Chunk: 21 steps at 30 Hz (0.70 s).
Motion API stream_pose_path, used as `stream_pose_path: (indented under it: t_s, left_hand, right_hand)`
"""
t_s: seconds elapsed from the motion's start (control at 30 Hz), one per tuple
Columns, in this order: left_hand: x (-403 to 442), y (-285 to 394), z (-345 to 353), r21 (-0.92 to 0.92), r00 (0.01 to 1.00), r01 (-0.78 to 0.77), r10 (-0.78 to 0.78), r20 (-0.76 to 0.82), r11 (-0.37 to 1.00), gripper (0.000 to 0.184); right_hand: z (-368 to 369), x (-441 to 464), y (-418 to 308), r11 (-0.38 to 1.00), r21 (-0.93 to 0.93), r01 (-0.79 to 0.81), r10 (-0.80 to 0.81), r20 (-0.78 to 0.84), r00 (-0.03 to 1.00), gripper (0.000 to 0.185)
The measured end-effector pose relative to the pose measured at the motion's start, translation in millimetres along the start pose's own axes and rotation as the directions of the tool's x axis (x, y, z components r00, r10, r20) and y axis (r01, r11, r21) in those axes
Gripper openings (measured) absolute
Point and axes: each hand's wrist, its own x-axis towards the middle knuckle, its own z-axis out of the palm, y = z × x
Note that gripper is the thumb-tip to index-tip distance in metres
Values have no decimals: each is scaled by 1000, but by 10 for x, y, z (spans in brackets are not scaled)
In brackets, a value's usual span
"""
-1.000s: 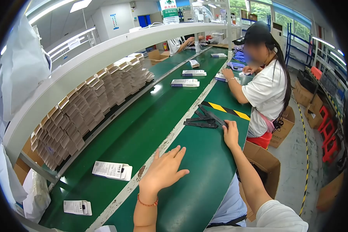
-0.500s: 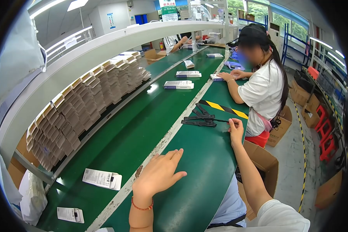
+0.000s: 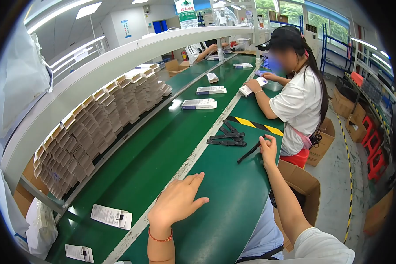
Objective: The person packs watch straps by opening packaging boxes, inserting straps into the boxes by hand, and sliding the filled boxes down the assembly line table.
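Observation:
My right hand (image 3: pixel 268 148) pinches one end of a black strip (image 3: pixel 249 152) above the green table (image 3: pixel 215 193); the strip slants down to the left. Left of it, several similar black strips (image 3: pixel 228 135) lie in a loose pile near the yellow and black tape (image 3: pixel 255 125). My left hand (image 3: pixel 177 199), with a red bracelet at the wrist, holds nothing. Its thumb stands apart from the fingers, over the table beside the worn white rail (image 3: pixel 136 240).
White boxes (image 3: pixel 111 216) lie along the green belt (image 3: pixel 149 154). Folded cartons (image 3: pixel 88 136) are stacked behind it. A co-worker (image 3: pixel 299 90) sits at the right, holding a white box (image 3: pixel 253 86). An open cardboard box (image 3: pixel 301 178) stands below the table's right edge.
My right hand has drawn one black strip out of the pile, to the right and towards me. The boxes on the belt have shifted slightly left in view. The co-worker's box is now lifted and tilted.

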Motion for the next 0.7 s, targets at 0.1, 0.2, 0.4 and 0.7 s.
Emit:
stream_pose_path:
  t_s: [0.1,0.2,0.4,0.7]
  left_hand:
    - [-5,2,4,-9,1000,3,-3,2,1000,61]
    - [-11,-5,-5,-6,1000,2,-2,-3,1000,62]
    - [-7,10,-48,2,1000,7,-7,5,1000,62]
    - [-11,-18,-62,-14,1000,29,-29,1,999,62]
  right_hand:
    - [8,-5,-8,997,-78,11,-7,49,999,32]
    - [7,-42,-88,999,-42,-36,38,66,997,33]
    - [54,-73,-144,997,-69,-23,28,67,997,32]
    - [12,-52,-142,995,29,-95,92,75,993,34]
